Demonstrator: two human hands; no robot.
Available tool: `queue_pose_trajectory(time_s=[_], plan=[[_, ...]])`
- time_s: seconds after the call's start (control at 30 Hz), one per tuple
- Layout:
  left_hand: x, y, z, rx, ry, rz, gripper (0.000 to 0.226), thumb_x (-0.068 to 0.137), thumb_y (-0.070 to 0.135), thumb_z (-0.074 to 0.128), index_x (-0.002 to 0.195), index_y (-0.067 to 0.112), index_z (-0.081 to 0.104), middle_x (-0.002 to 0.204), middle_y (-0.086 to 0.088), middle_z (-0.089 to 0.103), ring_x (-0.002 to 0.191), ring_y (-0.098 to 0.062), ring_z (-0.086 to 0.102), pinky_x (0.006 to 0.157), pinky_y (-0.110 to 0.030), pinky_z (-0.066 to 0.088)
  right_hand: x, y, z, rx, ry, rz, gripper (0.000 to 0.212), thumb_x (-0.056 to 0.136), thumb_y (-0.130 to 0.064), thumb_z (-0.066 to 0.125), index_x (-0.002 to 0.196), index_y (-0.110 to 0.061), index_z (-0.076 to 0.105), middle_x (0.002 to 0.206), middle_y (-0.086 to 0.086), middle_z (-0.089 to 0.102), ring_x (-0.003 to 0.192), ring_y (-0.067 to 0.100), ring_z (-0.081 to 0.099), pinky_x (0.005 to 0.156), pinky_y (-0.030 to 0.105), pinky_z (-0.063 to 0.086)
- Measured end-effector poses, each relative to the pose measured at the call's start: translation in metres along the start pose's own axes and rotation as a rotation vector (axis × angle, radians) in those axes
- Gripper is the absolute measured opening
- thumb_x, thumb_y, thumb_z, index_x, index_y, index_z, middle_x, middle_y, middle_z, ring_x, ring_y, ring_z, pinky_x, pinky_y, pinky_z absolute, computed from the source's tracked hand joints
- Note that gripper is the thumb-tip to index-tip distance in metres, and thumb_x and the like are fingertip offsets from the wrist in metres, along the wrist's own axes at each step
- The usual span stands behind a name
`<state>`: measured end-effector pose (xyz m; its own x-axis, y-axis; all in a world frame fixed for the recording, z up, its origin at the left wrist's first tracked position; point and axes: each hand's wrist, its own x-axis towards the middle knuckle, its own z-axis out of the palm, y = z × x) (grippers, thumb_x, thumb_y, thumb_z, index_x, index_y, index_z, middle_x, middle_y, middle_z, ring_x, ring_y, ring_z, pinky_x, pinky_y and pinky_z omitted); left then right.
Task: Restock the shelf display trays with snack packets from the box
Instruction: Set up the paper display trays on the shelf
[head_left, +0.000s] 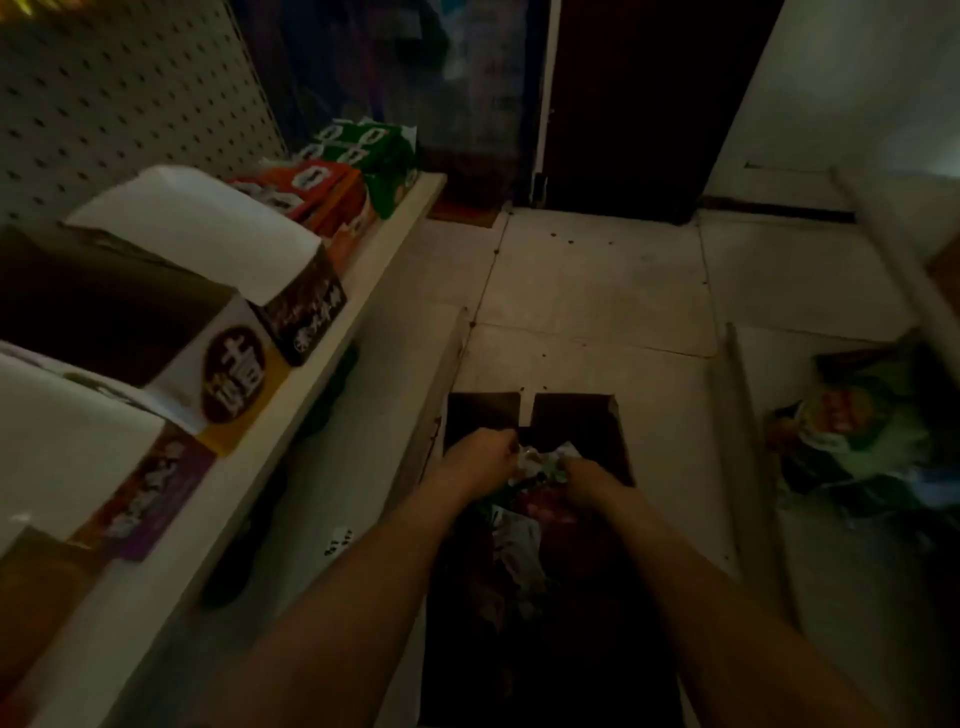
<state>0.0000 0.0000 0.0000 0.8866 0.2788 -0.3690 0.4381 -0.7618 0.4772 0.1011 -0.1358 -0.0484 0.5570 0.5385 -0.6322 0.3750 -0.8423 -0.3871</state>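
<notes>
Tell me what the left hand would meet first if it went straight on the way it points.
Likely the crumpled pale snack packets in the dark cardboard box, right at the left hand's fingertips; depth is murky.

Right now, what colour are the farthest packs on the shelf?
The packs are green with white markings, in the head view.

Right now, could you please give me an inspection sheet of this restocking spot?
Surface: white shelf, dimly lit; tiled floor below.
Job's things: open display tray on the shelf, inside too dark to judge; box on the floor holds snack packets.
Clutter: pile of bags on the floor at right.
Hands: left hand and right hand both grip packets inside the box.
Cables: nothing seen.
Surroundings: pegboard behind the shelf; dark door ahead.
</notes>
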Motion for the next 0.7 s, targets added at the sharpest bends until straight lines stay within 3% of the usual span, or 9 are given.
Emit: queue_pose_trajectory(time_s=[0.1,0.17,0.3,0.47,0.6,0.7], plan=[[0.013,0.000,0.007,0.000,-0.012,0.024,0.028,0.099,0.022,0.042,0.114,0.005,0.060,0.114,-0.014,0.062,0.099,-0.027,0.059,0.079,-0.033,0.049,0.014,0.007,0.005,-0.014,-0.024,0.071,0.078,0.084,-0.023,0.068,0.145,-0.009,0.022,0.135,0.016,0.044,0.113,0.034,0.050,0.088,0.037,0.045],[0.023,-0.001,0.011,0.015,-0.018,0.033,0.031,0.099,0.022,0.044,0.122,0.008,0.059,0.120,-0.013,0.061,0.106,-0.027,0.058,0.084,-0.034,0.051,0.019,0.010,0.008,-0.101,-0.035,0.057,0.069,0.088,-0.014,0.064,0.145,-0.008,0.024,0.135,0.016,0.044,0.111,0.031,0.050,0.085,0.035,0.044],[0.032,-0.002,0.013,0.033,-0.028,0.058,0.031,0.100,0.023,0.045,0.125,0.011,0.059,0.126,-0.012,0.059,0.111,-0.025,0.057,0.086,-0.032,0.048,0.017,0.012,0.018,-0.151,-0.040,-0.019,0.042,0.090,-0.025,0.063,0.127,-0.007,0.056,0.128,0.012,0.058,0.115,0.028,0.057,0.091,0.031,0.046],[0.034,0.001,0.006,0.000,-0.040,0.062,0.030,0.099,0.022,0.047,0.125,0.012,0.060,0.131,-0.010,0.058,0.117,-0.024,0.054,0.093,-0.032,0.045,0.010,0.003,-0.002,-0.192,0.100,-0.081,0.031,0.095,-0.019,0.052,0.123,-0.007,0.055,0.127,0.013,0.055,0.111,0.031,0.056,0.090,0.037,0.048],[0.028,0.000,-0.004,-0.239,0.014,0.003,0.048,0.096,0.030,0.055,0.140,0.013,0.046,0.139,-0.011,0.050,0.122,-0.025,0.052,0.092,-0.028,0.044,0.000,-0.006,-0.041,-0.057,0.266,-0.172,0.005,0.092,-0.012,0.052,0.095,-0.010,0.056,0.105,0.012,0.061,0.097,0.026,0.058,0.072,0.027,0.041],[0.025,0.001,-0.015,-0.478,0.047,-0.034,0.067,0.090,0.037,0.064,0.145,0.012,0.035,0.138,-0.011,0.049,0.120,-0.027,0.053,0.095,-0.032,0.048,-0.013,-0.016,-0.073,0.137,0.344,-0.280,0.011,0.089,-0.006,0.053,0.084,-0.015,0.055,0.089,0.007,0.058,0.084,0.022,0.054,0.065,0.028,0.040]])
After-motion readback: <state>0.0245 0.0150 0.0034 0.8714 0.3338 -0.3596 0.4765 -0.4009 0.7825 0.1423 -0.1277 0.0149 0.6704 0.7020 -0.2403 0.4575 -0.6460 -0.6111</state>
